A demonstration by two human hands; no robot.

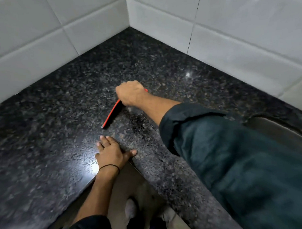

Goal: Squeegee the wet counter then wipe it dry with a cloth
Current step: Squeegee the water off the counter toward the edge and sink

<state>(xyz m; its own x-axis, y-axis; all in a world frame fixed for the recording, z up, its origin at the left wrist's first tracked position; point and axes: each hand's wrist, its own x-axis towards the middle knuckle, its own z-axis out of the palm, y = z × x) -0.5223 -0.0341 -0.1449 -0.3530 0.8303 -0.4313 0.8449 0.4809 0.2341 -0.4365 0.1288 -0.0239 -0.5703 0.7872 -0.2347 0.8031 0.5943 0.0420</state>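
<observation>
A black speckled granite counter fills an L-shaped corner under white tiled walls. My right hand is closed around the handle of a red and black squeegee, whose blade rests on the counter and slants down to the left. A patch of water drops lies just right of the blade, under my forearm. My left hand lies flat on the counter near its inner front edge, fingers spread, holding nothing. No cloth is in view.
White tiled walls meet in a corner at the back. A steel sink is set into the counter at the right, partly hidden by my dark sleeve. Below the counter edge is the floor with my feet.
</observation>
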